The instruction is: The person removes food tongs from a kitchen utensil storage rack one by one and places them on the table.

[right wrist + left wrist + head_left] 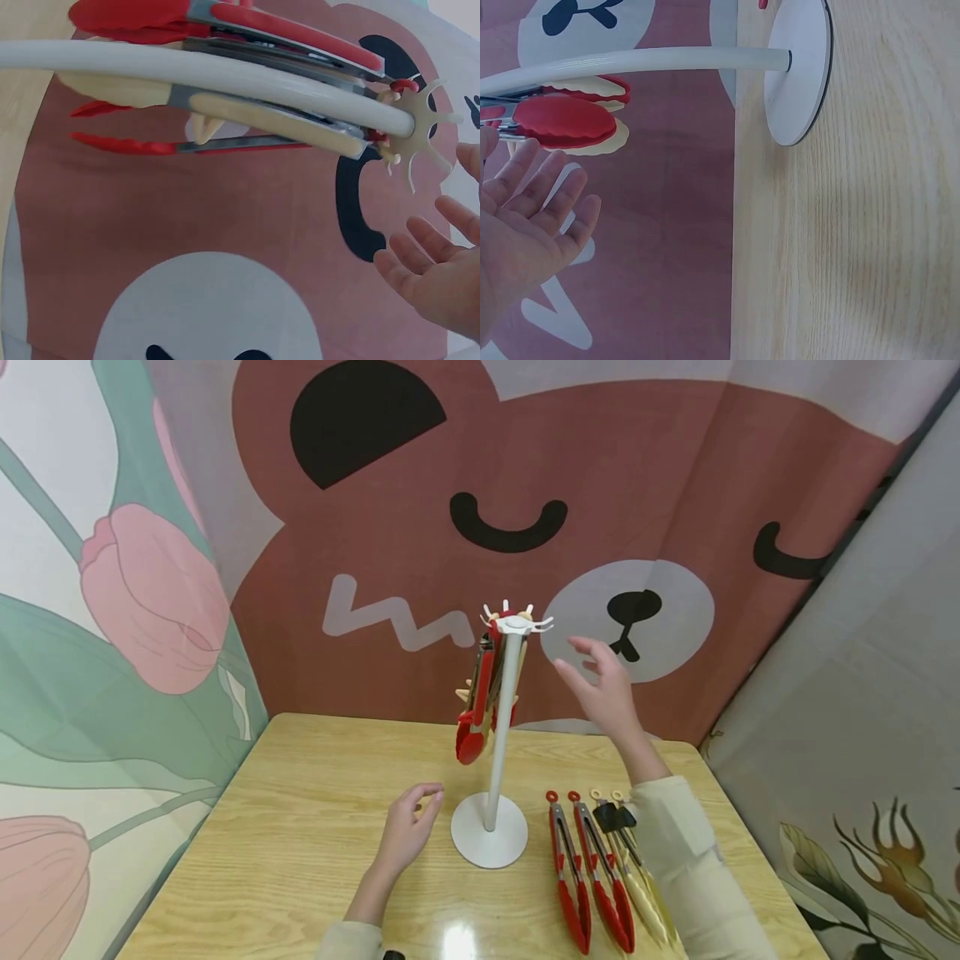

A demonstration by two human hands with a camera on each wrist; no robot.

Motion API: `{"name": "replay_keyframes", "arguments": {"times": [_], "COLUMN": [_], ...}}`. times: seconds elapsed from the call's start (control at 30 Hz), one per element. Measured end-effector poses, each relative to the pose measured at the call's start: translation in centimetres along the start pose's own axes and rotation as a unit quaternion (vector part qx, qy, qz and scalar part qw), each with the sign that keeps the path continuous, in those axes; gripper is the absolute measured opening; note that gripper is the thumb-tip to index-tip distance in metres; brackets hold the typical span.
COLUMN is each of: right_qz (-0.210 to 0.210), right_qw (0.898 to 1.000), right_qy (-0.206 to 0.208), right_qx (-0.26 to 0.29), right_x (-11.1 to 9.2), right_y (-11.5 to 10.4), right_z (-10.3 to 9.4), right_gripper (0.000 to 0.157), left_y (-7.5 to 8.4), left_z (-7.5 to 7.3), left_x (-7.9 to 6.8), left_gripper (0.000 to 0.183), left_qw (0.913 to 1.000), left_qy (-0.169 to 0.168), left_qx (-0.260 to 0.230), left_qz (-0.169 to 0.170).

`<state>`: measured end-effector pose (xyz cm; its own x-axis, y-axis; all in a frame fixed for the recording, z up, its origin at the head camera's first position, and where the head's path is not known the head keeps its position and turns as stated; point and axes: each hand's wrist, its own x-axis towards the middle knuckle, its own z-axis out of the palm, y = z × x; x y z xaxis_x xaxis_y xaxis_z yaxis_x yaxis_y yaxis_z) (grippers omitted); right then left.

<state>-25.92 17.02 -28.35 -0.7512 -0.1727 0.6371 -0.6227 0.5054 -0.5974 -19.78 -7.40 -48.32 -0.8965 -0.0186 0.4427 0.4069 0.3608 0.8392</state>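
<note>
Upright on the table is a white stand with a slim pole (504, 735), a round base (489, 845) and a crown of hooks (424, 124) on top. Several tongs hang from the hooks: red-tipped tongs (564, 121) and cream tongs (277, 124), close together behind the pole. My right hand (604, 692) is raised to the right of the crown, fingers spread and holding nothing. Low down, just left of the base, my left hand (408, 828) is held with relaxed fingers and nothing in them.
Two red tongs (574, 906) lie side by side on the wooden table (315, 835), right of the base. Next to them are cream tongs (643, 902) with black parts near the rings, partly hidden by the right sleeve. A bear-print curtain (390, 543) hangs behind the table.
</note>
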Motion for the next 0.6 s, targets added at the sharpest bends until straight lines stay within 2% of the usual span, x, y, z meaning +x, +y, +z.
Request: {"name": "replay_keyframes", "arguments": {"times": [0.1, 0.27, 0.6], "right_qz": [-0.023, -0.055, -0.057], "right_qw": [1.0, 0.998, 0.998], "right_qy": [0.009, 0.026, 0.03], "right_qx": [-0.003, -0.01, -0.014], "right_x": [0.9, 2.0, 3.7], "right_y": [0.6, 0.0, -0.7], "right_z": [0.4, 0.8, 2.0], "right_gripper": [0.041, 0.038, 0.037], "left_y": [-0.1, -0.1, -0.5], "left_z": [0.0, -0.1, 0.0], "left_x": [0.0, 0.0, 0.1], "left_gripper": [0.021, 0.022, 0.021], "left_qw": [1.0, 1.0, 1.0], "left_qy": [-0.001, -0.003, -0.001], "left_qx": [-0.001, -0.001, 0.002], "left_qz": [-0.001, -0.002, 0.004]}}
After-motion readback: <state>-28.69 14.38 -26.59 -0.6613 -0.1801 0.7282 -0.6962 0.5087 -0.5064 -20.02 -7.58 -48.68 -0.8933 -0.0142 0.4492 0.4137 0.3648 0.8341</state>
